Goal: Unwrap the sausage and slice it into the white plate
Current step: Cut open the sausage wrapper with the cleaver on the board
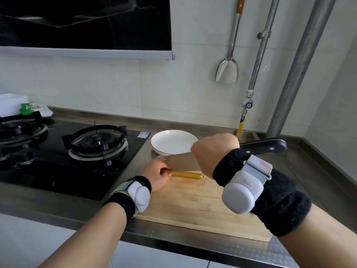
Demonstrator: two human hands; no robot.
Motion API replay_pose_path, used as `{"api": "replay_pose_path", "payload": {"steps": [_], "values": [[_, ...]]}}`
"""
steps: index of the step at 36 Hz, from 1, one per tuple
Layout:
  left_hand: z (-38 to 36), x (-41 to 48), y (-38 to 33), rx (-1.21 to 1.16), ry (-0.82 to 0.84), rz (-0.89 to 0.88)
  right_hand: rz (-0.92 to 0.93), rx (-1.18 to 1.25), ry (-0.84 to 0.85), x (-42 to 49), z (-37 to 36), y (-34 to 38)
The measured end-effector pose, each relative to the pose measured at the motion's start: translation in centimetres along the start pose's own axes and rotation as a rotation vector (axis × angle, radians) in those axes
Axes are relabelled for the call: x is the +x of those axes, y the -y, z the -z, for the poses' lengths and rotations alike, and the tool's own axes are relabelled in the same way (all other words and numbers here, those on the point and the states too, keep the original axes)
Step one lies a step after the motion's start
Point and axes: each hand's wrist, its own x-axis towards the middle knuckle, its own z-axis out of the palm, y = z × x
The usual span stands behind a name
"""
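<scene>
Above sausage (187,174), right hand (214,151) around knife (178,161)

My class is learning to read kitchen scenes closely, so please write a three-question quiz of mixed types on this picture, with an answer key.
1. True or false: the sausage lies on the wooden cutting board.
2. Multiple choice: the right hand grips A) a spoon, B) a knife, C) a fork.
3. Short answer: which hand holds one end of the sausage?

Key: 1 true; 2 B; 3 the left hand.
</scene>
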Motion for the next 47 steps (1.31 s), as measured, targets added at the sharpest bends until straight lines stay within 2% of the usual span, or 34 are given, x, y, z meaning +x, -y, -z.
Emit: {"api": "replay_pose_path", "payload": {"steps": [3, 8, 14, 22, 41, 47], "values": [[-0.1, 0.1, 0.0, -0.009, -0.003, 0.023, -0.003, 0.011, 0.004, -0.1, -0.2, 0.1], [-0.1, 0.0, 0.0, -0.162, -0.052, 0.017, -0.01, 0.018, -0.001, 0.0, -0.6, 0.0], [-0.2, 0.1, 0.1, -0.149, -0.076, -0.022, -0.003, 0.042, 0.015, 0.2, -0.8, -0.3], [-0.3, 0.3, 0.6, -0.095, -0.024, -0.037, -0.006, 0.065, 0.006, 0.4, -1.3, -0.6], [-0.2, 0.1, 0.3, -0.166, -0.053, -0.023, -0.03, -0.01, -0.06, -0.5, -1.0, 0.5], [-0.3, 0.3, 0.5, -0.068, -0.047, -0.006, -0.034, 0.0, -0.073, -0.5, -1.0, 0.3]]}}
